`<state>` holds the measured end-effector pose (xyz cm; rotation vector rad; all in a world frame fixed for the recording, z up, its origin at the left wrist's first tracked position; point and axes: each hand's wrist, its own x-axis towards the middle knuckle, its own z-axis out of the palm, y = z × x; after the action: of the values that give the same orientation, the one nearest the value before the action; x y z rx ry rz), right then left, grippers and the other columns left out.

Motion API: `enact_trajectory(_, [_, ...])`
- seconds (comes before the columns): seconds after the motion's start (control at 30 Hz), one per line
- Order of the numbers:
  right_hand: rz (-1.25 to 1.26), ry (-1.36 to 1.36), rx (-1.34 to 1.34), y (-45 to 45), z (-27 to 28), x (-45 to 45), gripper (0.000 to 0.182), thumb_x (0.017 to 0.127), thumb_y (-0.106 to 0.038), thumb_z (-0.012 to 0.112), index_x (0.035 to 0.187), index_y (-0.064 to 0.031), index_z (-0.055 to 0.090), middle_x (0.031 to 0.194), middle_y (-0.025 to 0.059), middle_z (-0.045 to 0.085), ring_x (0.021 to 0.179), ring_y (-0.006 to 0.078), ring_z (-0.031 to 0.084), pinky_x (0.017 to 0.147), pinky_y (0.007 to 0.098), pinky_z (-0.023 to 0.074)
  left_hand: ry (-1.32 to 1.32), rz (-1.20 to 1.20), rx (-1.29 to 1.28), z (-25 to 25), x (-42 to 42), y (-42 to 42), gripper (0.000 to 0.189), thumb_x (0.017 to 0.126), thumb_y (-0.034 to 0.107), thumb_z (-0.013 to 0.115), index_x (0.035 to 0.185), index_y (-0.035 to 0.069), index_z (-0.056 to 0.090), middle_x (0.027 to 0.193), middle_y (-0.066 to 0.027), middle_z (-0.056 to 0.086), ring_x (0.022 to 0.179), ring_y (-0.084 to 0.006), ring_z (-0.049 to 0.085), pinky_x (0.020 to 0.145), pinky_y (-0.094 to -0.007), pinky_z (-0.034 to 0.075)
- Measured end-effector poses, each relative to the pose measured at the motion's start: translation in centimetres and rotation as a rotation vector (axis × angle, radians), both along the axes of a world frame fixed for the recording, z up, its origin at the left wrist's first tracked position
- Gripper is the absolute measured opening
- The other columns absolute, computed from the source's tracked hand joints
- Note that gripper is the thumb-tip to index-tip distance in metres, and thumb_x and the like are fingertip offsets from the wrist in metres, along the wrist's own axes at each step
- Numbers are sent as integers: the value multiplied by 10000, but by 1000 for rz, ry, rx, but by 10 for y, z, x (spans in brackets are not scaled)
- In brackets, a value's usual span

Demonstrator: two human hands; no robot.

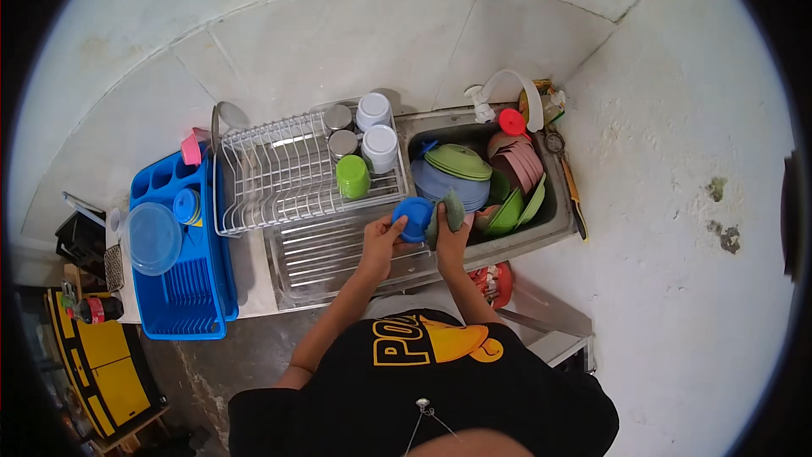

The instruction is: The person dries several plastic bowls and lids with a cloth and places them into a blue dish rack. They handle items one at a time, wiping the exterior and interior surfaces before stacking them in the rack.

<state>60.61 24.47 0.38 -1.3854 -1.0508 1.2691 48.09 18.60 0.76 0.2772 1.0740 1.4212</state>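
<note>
A round blue plastic lid point(413, 218) is pinched at its left edge by my left hand point(380, 244), thumb on top. My right hand point(451, 247) grips a green scrubbing sponge point(449, 214) against the lid's right side. Both hands are over the front edge of the metal sink point(549, 228). Just beyond them in the basin sit stacked bluish plates point(444, 184) with green plates point(458, 163) on top. Pink bowls point(521, 165) and green bowls point(506, 212) lie tilted at the basin's right.
A white wire dish rack point(279, 184) on the drainboard holds white cups point(380, 143), a green cup point(353, 176) and metal-topped containers point(338, 118). A blue plastic rack point(184, 311) stands at left. A white faucet point(530, 92) arches behind the basin; an orange-handled tool point(573, 193) lies on its right rim.
</note>
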Motion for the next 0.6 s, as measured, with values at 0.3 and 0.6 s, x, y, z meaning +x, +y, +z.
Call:
enact_trajectory(0.3, [700,-488,-58,-13,-75,28,664,835,-256,696,1373,-18,390,1194,242,558,1040,260,605,779,341,510,-29,69,32,-10,-30,-19,341,933,274,594,1101,-23,580,1009,-110,665,873,-178,672,768,-336,570])
enact_trajectory(0.6, [605,-106,175,-9,-5,29,411,877,-60,596,1277,-3,516,1127,128,611,931,161,618,756,269,509,95,-76,35,-10,-26,-24,311,958,261,542,1122,0,583,1021,-89,649,902,-182,649,817,-357,548])
